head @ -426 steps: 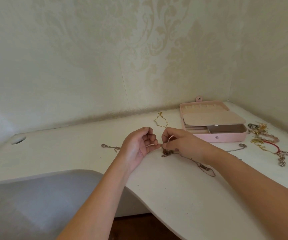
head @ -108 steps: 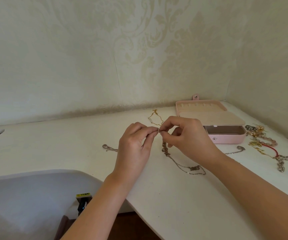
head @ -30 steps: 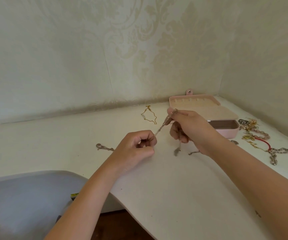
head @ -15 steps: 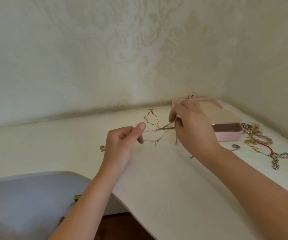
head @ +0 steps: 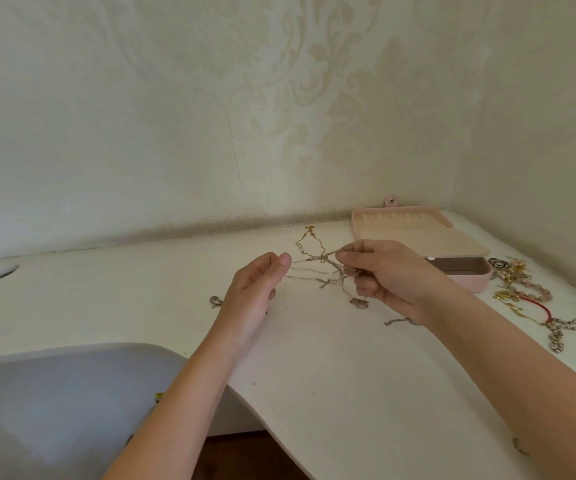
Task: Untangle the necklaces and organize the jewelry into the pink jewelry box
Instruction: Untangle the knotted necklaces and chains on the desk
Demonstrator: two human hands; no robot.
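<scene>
A thin silver chain necklace (head: 314, 268) is stretched in several strands above the white desk between both hands. My left hand (head: 257, 289) pinches its left end between thumb and fingers. My right hand (head: 383, 271) grips the bunched right end, and a small pendant (head: 358, 303) dangles below it. The pink jewelry box (head: 466, 277) stands open behind my right hand, its lid (head: 401, 220) laid back toward the wall. A gold necklace (head: 309, 242) lies on the desk behind the stretched chain.
A heap of loose jewelry (head: 522, 289) with a red cord and a silver chain (head: 563, 330) lies right of the box. A small silver piece (head: 214, 301) lies left of my left hand. A cable hole (head: 1, 271) is far left. The desk edge curves around a grey chair (head: 54, 403).
Both hands have drawn apart a little and pulled the silver chain into longer strands. My right hand has lowered slightly, and the pendant now hangs just above the desk.
</scene>
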